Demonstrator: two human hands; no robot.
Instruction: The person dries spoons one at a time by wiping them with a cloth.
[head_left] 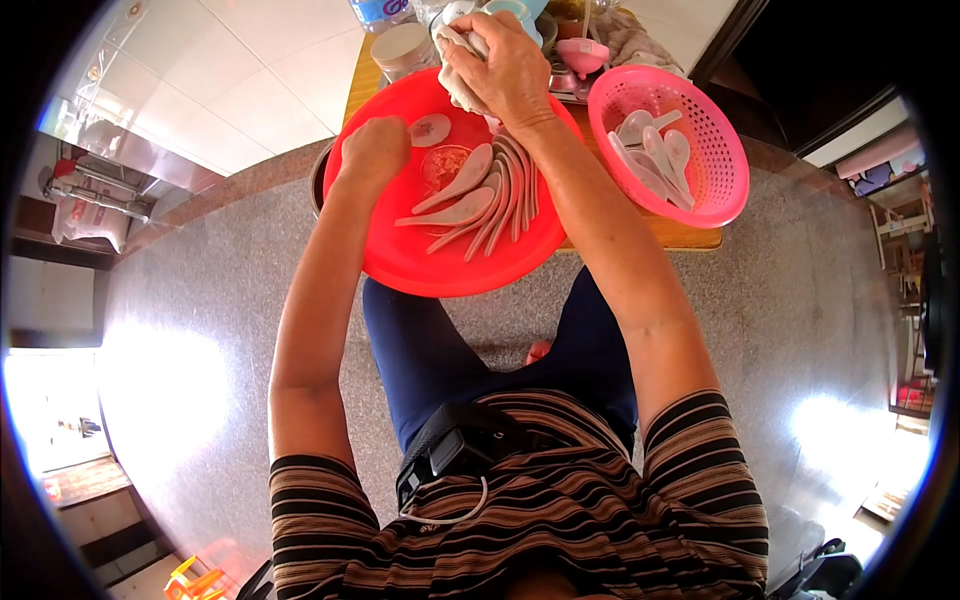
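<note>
A large red basin (pixel 400 255) rests on the edge of a wooden table, with several white spoons (pixel 465 208) fanned out inside it. My left hand (pixel 376 150) is closed over the basin's left side, beside the head of a spoon (pixel 430 129); what its fingers hold, if anything, is hidden. Above the basin's far edge, my right hand (pixel 508 72) grips a white cloth (pixel 458 82). A small white round thing shows just beyond the cloth, too unclear to name. To the right, a pink perforated basket (pixel 717 150) holds several white spoons (pixel 655 155).
The wooden table (pixel 690 236) carries a lidded jar (pixel 402 50), a pink funnel-like item (pixel 582 55) and other containers at its far side. A plastic bottle (pixel 380 12) stands at the back. My knees are below the basin.
</note>
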